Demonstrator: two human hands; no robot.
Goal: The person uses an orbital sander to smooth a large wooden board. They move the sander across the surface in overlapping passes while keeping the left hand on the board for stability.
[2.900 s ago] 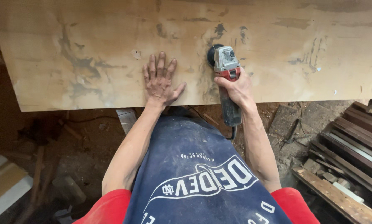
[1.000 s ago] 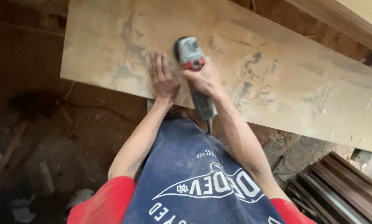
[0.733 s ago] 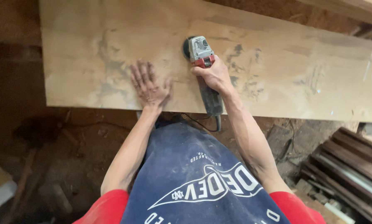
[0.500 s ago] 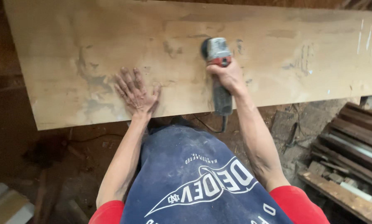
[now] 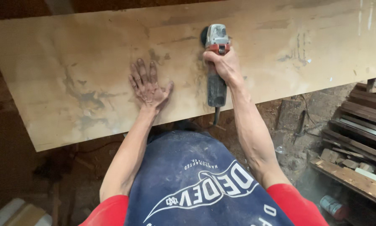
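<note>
Plywood sheet: a broad, stained tan board [image 5: 70, 83] is lying across the view, and the angle grinder [image 5: 215, 62] is sitting on its upper middle, head pointing away from the person.
Grinder disc: the dark disc [image 5: 204, 37] is touching the board surface just left of the grey gear head.
Right hand: the right hand [image 5: 223, 67] is clenching around the grinder's body just behind the red collar.
Left hand: the left hand [image 5: 148, 86] is pressing flat on the board, fingers spread and grasping nothing, near the grinder but apart from it.
Risk, fingers: I judge that a sideways kick of the disc could be carrying it toward the spread fingers.
Risk, cord: the black cord [image 5: 215, 118] is hanging off the near edge by the dusty blue apron [image 5: 196, 175]; it could be snagging there.
Risk, board: the supports are hidden, so leaning near the edge may be tipping the sheet.
Edges: the near edge is running just below both wrists; the left end is in view.
Open room: bare board is stretching left and right of the tool.
Surroundings: stacked wood strips [image 5: 355, 138] are crowding the dirt floor [image 5: 292, 125] at right.
</note>
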